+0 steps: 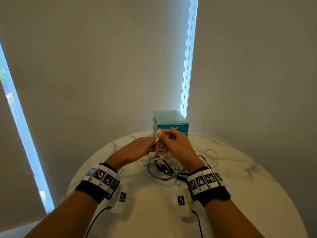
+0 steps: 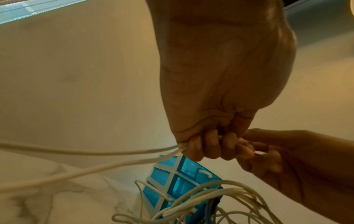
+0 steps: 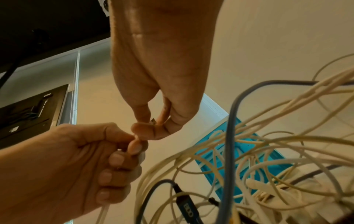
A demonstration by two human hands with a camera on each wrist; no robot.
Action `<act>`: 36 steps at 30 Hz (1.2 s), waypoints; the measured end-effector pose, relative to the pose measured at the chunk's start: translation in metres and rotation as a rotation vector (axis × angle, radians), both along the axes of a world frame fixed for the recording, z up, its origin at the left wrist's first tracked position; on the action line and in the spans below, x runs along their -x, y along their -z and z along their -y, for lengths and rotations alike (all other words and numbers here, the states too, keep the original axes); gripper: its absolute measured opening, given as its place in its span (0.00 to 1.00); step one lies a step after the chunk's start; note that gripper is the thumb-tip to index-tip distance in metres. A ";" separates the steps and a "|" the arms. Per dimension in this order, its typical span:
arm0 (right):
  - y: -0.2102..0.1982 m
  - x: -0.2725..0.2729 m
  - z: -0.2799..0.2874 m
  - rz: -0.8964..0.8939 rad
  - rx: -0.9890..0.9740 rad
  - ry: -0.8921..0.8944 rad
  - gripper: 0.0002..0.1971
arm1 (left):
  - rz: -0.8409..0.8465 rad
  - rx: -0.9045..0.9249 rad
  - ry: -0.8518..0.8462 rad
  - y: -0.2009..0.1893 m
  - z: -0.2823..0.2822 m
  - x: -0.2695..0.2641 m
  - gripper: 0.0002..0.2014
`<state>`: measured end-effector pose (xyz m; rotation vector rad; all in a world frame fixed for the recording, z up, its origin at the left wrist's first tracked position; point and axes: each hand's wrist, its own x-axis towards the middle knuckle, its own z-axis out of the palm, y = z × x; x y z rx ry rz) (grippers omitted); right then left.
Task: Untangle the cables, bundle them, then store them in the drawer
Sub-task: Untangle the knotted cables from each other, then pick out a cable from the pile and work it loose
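Note:
A tangle of white, grey and black cables [image 1: 169, 166] lies on the round marble table [image 1: 240, 177]. Both hands are raised just above it, close together. My left hand [image 1: 151, 146] grips white cable strands [image 2: 134, 151] in its curled fingers. My right hand [image 1: 164, 134] pinches a white USB plug [image 1: 159, 131] between thumb and forefinger, its metal tip pointing up. In the right wrist view the right hand [image 3: 151, 125] pinches the plug right above the left hand [image 3: 122, 153]. The blue drawer unit [image 1: 171, 122] stands behind the hands, drawers closed.
The drawer unit sits at the table's far edge against a pale wall. Loops of white cable [image 1: 211, 155] spread to the right of the pile. A grey cable [image 3: 229, 136] and a black adapter [image 3: 184, 203] hang in the right wrist view.

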<state>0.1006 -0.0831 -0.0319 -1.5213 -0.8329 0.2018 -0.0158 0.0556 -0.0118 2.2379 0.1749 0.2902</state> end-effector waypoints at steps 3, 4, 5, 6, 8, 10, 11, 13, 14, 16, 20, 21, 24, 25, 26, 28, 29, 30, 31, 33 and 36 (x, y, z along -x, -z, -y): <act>-0.002 -0.002 0.004 -0.033 -0.026 -0.033 0.13 | -0.010 0.008 0.016 0.000 0.004 -0.001 0.20; -0.002 -0.002 0.006 -0.039 -0.037 -0.052 0.14 | -0.017 0.028 0.029 0.001 0.005 -0.002 0.20; -0.002 -0.002 0.008 -0.033 -0.045 -0.072 0.17 | -0.018 0.050 0.047 0.002 0.006 -0.003 0.20; -0.002 -0.003 0.011 -0.016 -0.047 -0.083 0.18 | -0.019 0.077 0.061 0.003 0.006 -0.004 0.21; -0.001 -0.007 0.015 0.016 -0.036 -0.072 0.15 | -0.010 0.144 0.049 0.006 0.008 -0.007 0.23; 0.001 -0.009 0.019 0.009 -0.021 -0.059 0.11 | 0.007 0.171 0.011 0.009 0.008 -0.009 0.23; 0.000 -0.010 0.021 0.001 -0.018 -0.058 0.10 | 0.022 0.146 0.004 0.011 0.007 -0.011 0.21; -0.001 -0.009 0.023 -0.002 -0.018 -0.053 0.10 | 0.042 0.111 0.015 0.014 0.003 -0.013 0.18; -0.002 -0.009 0.024 0.001 -0.017 -0.050 0.10 | 0.037 0.115 0.018 0.013 0.002 -0.014 0.18; -0.003 -0.008 0.022 0.029 0.003 -0.036 0.10 | 0.021 0.124 0.016 0.013 -0.001 -0.014 0.18; -0.009 -0.007 0.022 0.227 0.155 0.045 0.14 | 0.063 0.045 -0.070 0.013 -0.010 -0.013 0.23; -0.011 -0.006 0.025 0.301 0.268 0.024 0.20 | 0.057 0.075 -0.092 0.014 -0.012 -0.012 0.23; -0.009 -0.005 0.029 0.424 0.672 -0.103 0.44 | -0.049 0.108 -0.121 0.017 -0.009 -0.009 0.26; -0.007 -0.006 0.030 0.436 0.734 -0.101 0.48 | -0.079 0.059 -0.107 0.019 -0.007 -0.008 0.26; -0.005 -0.010 0.031 0.439 0.755 -0.069 0.48 | -0.094 -0.006 -0.079 0.020 -0.005 -0.008 0.24; -0.004 -0.016 0.038 0.414 0.767 -0.004 0.38 | -0.134 -0.110 -0.033 0.024 -0.002 -0.009 0.21; -0.003 -0.019 0.042 0.393 0.791 -0.004 0.32 | -0.166 -0.146 -0.029 0.027 -0.001 -0.011 0.21; -0.001 -0.021 0.045 0.376 0.818 -0.028 0.26 | -0.198 -0.178 -0.032 0.031 -0.001 -0.014 0.20; 0.003 -0.024 0.049 0.364 0.841 -0.062 0.23 | -0.230 -0.203 -0.034 0.034 -0.001 -0.018 0.19; 0.011 -0.027 0.052 0.312 0.803 -0.107 0.18 | -0.277 -0.227 -0.029 0.037 -0.002 -0.027 0.16; 0.017 -0.033 0.052 0.115 0.399 0.004 0.08 | -0.362 -0.323 -0.038 0.033 -0.003 -0.041 0.17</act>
